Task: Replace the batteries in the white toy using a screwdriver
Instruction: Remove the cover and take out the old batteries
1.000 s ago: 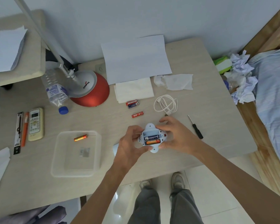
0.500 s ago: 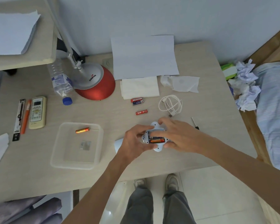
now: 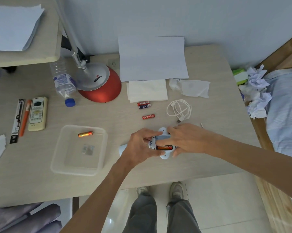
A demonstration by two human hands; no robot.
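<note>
white toy (image 3: 163, 131): smooth lobed plastic, back open, over pale woodgrain table (image 3: 108, 118) | left hand (image 3: 140, 147): fingers curled round its left side | right hand (image 3: 187, 140): index finger pressed straight into upper slot | glossy orange battery (image 3: 164, 147) just below it

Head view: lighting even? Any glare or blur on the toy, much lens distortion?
Head view: soft, even light, faint shadows under left hand and right hand. Head view: no glare on the white toy, small shine on the floor tile. Head view: lamp base lettering sharp; desk edges bow from the wide lens.
</note>
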